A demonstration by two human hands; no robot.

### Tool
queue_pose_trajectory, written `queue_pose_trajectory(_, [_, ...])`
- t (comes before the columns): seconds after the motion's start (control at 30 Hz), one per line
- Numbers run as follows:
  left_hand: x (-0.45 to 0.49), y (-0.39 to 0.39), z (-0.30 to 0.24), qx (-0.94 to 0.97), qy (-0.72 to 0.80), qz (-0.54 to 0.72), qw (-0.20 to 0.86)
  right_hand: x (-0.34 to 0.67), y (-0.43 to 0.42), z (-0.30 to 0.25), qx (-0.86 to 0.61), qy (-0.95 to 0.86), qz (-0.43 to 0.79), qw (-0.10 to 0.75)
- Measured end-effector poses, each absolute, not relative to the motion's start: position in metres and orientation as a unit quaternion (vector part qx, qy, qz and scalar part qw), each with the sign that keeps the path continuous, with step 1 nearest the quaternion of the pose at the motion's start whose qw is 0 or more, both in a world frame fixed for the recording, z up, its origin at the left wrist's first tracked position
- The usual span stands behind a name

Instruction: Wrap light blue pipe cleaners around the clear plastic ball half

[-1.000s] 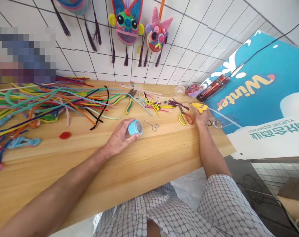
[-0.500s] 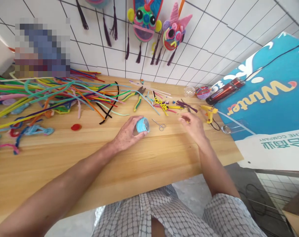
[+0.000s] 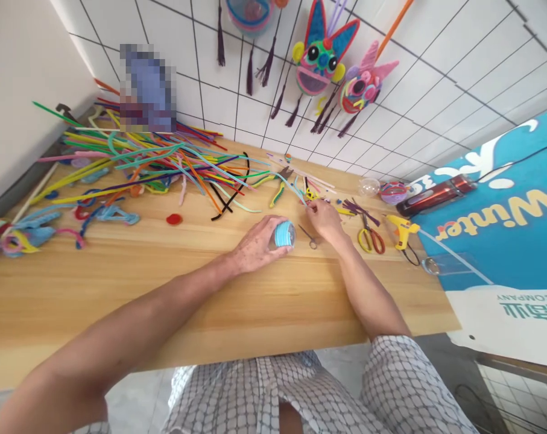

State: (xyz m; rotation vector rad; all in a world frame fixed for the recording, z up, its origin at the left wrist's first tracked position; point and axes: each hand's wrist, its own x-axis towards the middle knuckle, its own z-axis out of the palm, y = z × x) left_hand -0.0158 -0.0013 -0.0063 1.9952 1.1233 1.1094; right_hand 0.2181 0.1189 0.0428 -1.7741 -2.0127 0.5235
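Container (image 3: 284, 234) — blue-wrapped, in left hand (image 3: 257, 246), scissors (image 3: 307, 234) near

We judge this a handicraft workspace; whether it belongs to a shop we cannot tell. We note pipe cleaners (image 3: 178, 147) heaped on a wooden table (image 3: 277, 307), pliers (image 3: 277, 193), scissors (image 3: 369, 228) and a yellow glue gun (image 3: 403, 229), tasselled craft faces (image 3: 318, 63) hanging against a gridded wall (image 3: 237, 108), and a printed "Winter" board (image 3: 503, 205).
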Motion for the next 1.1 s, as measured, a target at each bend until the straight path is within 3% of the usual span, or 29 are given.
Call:
queue_pose_trajectory(0.4, [-0.018, -0.001, -0.007, 0.765, 0.403, 0.421, 0.276, 0.242, 0.063, 0.072, -0.489, -0.516, 0.612, 0.345])
queue_pose_trajectory(1.1, [-0.019, -0.001, -0.003, 0.788, 0.368, 0.402, 0.286, 0.195, 0.038, 0.059, -0.444, -0.611, 0.560, 0.340])
